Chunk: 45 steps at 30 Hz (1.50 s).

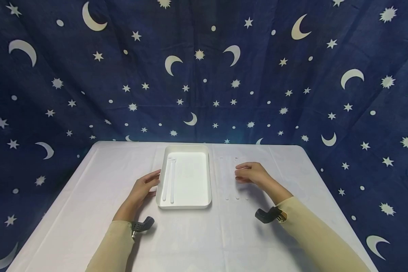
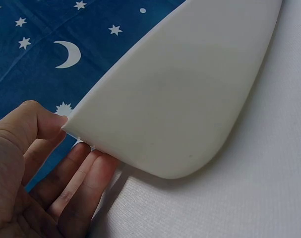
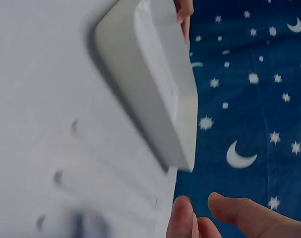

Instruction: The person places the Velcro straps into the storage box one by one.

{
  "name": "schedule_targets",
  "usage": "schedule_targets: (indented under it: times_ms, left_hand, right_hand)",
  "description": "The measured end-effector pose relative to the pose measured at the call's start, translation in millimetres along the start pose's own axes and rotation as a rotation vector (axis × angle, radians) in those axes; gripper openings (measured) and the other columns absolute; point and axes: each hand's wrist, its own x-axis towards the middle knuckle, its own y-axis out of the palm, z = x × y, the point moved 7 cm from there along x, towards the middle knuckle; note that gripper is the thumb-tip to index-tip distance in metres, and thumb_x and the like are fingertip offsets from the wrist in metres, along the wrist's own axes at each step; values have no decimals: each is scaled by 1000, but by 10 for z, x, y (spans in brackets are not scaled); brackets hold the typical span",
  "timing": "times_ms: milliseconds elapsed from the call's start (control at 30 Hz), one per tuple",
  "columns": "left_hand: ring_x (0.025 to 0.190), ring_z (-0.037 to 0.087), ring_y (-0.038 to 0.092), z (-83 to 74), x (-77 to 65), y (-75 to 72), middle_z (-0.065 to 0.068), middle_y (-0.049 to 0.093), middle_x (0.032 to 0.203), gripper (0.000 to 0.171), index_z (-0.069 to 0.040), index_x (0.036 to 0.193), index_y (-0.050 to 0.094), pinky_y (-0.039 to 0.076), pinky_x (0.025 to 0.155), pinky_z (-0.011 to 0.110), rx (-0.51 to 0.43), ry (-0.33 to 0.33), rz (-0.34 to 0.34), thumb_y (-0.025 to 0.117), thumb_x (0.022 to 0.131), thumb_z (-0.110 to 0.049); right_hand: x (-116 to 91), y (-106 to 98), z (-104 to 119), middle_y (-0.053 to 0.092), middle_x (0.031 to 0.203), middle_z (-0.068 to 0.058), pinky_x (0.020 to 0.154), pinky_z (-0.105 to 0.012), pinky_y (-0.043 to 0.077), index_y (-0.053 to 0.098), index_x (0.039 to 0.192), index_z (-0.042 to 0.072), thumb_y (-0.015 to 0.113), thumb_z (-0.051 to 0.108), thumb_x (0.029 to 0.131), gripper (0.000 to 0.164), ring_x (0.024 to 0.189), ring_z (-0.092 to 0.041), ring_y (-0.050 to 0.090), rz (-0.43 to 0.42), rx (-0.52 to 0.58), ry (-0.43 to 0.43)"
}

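The right grip (image 1: 253,174) is found off the tray's three o'clock side, above the loose sticks (image 1: 237,192) on the bench (image 1: 190,241). Its fingers are loosely bent, with a narrow gap between thumb and forefinger in the right wrist view; nothing is seen held. Whether the middle stick is touched cannot be determined, since part of it is hidden by the fingers.

The left grip (image 1: 144,189) is placed at nine o'clock on the tray (image 1: 193,177), its relaxed fingers rested against the outer wall and one digit at the rim. By this contact the tray is judged to be steadied.

Three faint, slender sticks are laid side by side on the bench, lengthwise from six to twelve. Two white sticks (image 1: 172,181) are contained in the tray, set close together towards its nine o'clock wall, in much the same direction. Beyond twelve o'clock, the bench is backed by a star-and-moon curtain (image 1: 204,75).

The step in hand is judged to be the picking-up of a loose stick. The chosen stick is best pinched across its width, near mid-length, so that neither end is allowed to dip. As the sticks are thin and almost matched in colour to the cloth, fingertips should be brought down flat and neighbours left undisturbed. Only light pressure is advised at nine o'clock, lest the tray be slid towards three.
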Motion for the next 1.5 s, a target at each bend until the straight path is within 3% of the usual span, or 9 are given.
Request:
schedule_targets:
  times_ms: [267, 567, 867, 1167, 1300, 1500]
  left_hand:
    - [129, 38, 53, -2, -9, -3, 17, 45, 151, 56, -15, 148, 45, 61, 84, 31, -7, 3, 4, 60, 94, -20]
    - [130, 37, 52, 4, -2, 7, 17, 44, 151, 56, -15, 148, 44, 60, 86, 31, -2, -7, 1, 60, 95, -21]
    - [131, 38, 51, 5, -3, -2, 18, 44, 151, 56, -14, 148, 44, 60, 86, 32, -13, -8, 1, 59, 94, -19]
    - [132, 38, 50, -7, -9, 2, 16, 44, 152, 56, -15, 148, 45, 60, 86, 33, -15, -9, 0, 59, 94, -19]
    - [132, 38, 50, -7, -7, 13, 16, 44, 151, 56, -15, 148, 45, 60, 86, 33, -9, -7, 0, 59, 94, -19]
    - [132, 38, 50, 1, -2, 4, 16, 44, 151, 56, -15, 148, 45, 60, 88, 33, -5, -7, -5, 59, 95, -20]
  right_hand:
    - [-98, -337, -206, 71, 94, -9, 69, -25, 62, 54, 128, -15, 67, 7, 90, 46, 74, -9, 70, -60, -50, 15]
    - [-129, -510, -462, 72, 84, -7, 68, -27, 62, 59, 120, -13, 69, 7, 87, 40, 69, -10, 69, -159, -137, 52]
    - [-127, -506, -670, 71, 89, -14, 63, -24, 60, 66, 112, -9, 70, 10, 86, 32, 68, -11, 64, -231, -254, 66]
    - [-161, -465, -684, 73, 92, -17, 60, -23, 50, 72, 103, -4, 75, 16, 79, 31, 77, -20, 65, -322, -393, 2]
    - [-167, -450, -682, 74, 92, -16, 61, -23, 48, 73, 100, -4, 78, 15, 75, 31, 82, -24, 65, -359, -439, -29]
    - [-147, -416, -668, 74, 82, -9, 63, -25, 49, 73, 99, -3, 81, 10, 72, 30, 75, -20, 65, -373, -481, -33]
